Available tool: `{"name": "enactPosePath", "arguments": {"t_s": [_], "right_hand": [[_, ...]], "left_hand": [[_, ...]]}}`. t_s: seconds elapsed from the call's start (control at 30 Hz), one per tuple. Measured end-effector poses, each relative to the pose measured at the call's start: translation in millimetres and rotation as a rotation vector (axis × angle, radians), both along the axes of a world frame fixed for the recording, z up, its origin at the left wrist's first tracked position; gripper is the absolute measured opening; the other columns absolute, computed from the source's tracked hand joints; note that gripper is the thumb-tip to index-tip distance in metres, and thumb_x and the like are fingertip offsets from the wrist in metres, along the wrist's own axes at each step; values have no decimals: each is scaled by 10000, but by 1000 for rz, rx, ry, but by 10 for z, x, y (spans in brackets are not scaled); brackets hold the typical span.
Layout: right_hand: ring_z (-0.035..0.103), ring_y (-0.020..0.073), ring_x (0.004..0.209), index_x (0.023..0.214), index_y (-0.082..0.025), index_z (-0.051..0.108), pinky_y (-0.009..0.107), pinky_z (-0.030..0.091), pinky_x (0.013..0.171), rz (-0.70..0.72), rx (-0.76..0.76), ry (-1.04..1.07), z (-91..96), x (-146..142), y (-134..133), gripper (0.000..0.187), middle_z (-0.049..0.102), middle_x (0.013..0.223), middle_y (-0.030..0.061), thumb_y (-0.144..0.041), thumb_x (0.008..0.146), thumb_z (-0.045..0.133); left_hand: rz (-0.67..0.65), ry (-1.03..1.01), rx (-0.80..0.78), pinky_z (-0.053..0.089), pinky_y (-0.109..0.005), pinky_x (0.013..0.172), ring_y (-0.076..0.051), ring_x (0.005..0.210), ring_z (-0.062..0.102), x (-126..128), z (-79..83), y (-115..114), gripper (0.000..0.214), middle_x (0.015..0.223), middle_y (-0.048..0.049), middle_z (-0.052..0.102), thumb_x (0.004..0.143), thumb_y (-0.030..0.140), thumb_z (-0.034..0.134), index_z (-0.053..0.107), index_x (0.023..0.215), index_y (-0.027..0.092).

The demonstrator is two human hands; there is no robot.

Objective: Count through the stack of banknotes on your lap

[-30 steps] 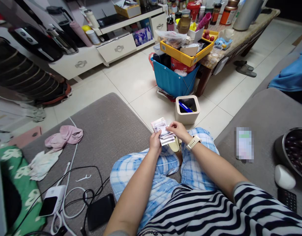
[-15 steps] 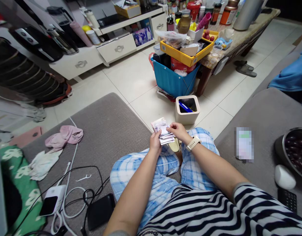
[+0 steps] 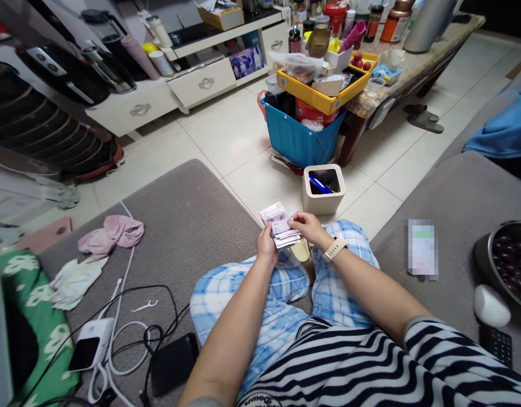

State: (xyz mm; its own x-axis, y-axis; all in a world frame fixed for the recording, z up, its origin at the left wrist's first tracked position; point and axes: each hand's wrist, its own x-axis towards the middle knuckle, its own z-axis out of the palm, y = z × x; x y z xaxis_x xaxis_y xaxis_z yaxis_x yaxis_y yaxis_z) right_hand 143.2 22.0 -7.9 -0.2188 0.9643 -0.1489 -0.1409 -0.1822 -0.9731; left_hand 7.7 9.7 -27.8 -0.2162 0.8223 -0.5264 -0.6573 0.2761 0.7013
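Observation:
A stack of banknotes is held out over my knees, its lower part folded over into several layers. My left hand grips the stack along its left side, the thumb lying on top. On the right, my right hand pinches the edge of a note between thumb and fingers. A pale watch sits on my right wrist. Below the notes a pale yellow slipper partly shows between my legs.
A beige bin stands on the floor just past my hands. Behind it is a blue basket topped by a yellow box. Cables and a power bank lie at left; a pot of dark fruit and a remote at right.
The top note under my fingers has shifted slightly, and more of its printed face shows. Both hands stay in nearly the same place.

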Motion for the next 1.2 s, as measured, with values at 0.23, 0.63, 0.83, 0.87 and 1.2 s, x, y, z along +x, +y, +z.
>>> {"name": "enactPosePath", "arguments": {"t_s": [0.23,0.63,0.83,0.87,1.2], "right_hand": [[486,123,603,679,-171,573,260,396,611,-2,-10,2,19,7,7,321,551,625,-24,-469,677,692],[450,120,551,680,-169,598,262,350,558,12,-29,17,-2,16,15,381,551,612,-2,-544,716,655],[441,115,528,642,-171,560,255,326,532,-5,-75,-51,-69,12,19,380,578,597,10,-524,664,701],[443,113,534,643,-174,549,250,327,533,-20,-75,-72,-86,11,18,366,563,588,-5,-488,626,737],[486,123,610,730,-174,572,254,367,594,-72,-25,-133,-92,36,9,302,549,656,-30,-398,622,742]], "left_hand": [[-10,-5,-42,549,-352,751,-228,724,704,0,16,-15,183,774,-83,727,801,271,633,689,847,103],[-43,-38,-3,549,-359,751,-227,720,704,-18,11,-16,227,788,-89,727,777,303,663,680,883,103],[-13,-19,19,534,-369,802,-243,785,706,-2,22,-5,199,774,-87,722,714,272,723,662,814,112],[-12,-18,19,532,-366,802,-243,787,705,2,26,-5,196,766,-85,720,700,258,732,660,809,112],[-50,11,21,525,-333,740,-193,675,678,-2,28,-21,253,748,-59,702,618,191,766,650,830,116]]}}
